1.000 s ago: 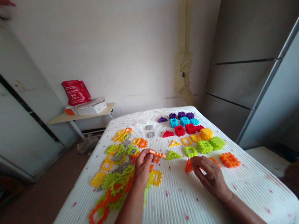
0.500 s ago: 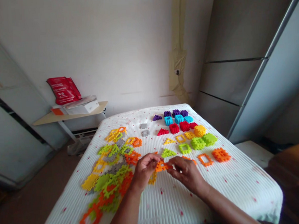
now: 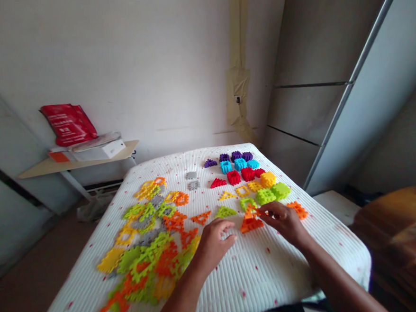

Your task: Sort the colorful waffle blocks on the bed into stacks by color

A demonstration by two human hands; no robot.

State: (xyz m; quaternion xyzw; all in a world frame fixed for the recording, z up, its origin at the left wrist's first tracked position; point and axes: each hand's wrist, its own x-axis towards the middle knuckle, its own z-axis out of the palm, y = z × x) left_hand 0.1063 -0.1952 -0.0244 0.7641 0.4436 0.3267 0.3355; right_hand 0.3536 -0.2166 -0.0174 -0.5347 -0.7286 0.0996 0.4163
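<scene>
Both hands meet at an orange piece half a second ago; now we find the left hand (image 3: 215, 238) off it, holding nothing, fingers loosely curled over the white cloth (image 3: 238, 277). The right hand (image 3: 283, 218) alone pinches an orange triangle (image 3: 251, 211), tilted up at the orange stack (image 3: 252, 225). So we log the piece as beside the colour rows (image 3: 247, 173), apart from the mixed heap (image 3: 129, 259). Blurred here: we can't tell whether triangle and stack touch.
</scene>
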